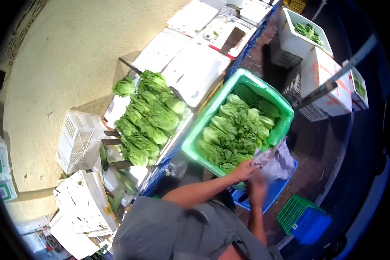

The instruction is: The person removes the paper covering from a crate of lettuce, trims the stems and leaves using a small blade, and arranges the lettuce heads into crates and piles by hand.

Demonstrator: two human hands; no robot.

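Note:
My left hand (244, 170) is closed on the near edge of a crumpled pale sheet (278, 162), paper or cloth, I cannot tell which. Just below it, my right hand (257, 189) is curled and partly blurred. A dark, narrow thing shows beside that fist; what the fingers hold cannot be made out. Both hands are over a blue crate (271, 193), at the near corner of a green-lined bin (189, 144). Inside the bin lie many heads of lettuce (235, 125), packed close together. More lettuce heads (148, 117) are piled on the stand to the left.
White foam boxes (197, 71) line the stand beside a wall. A white plastic basket (80, 141) stands at left. To the right are foam boxes of greens (307, 32) and a metal pole (318, 93). Green and blue crates (305, 221) sit on the ground at lower right.

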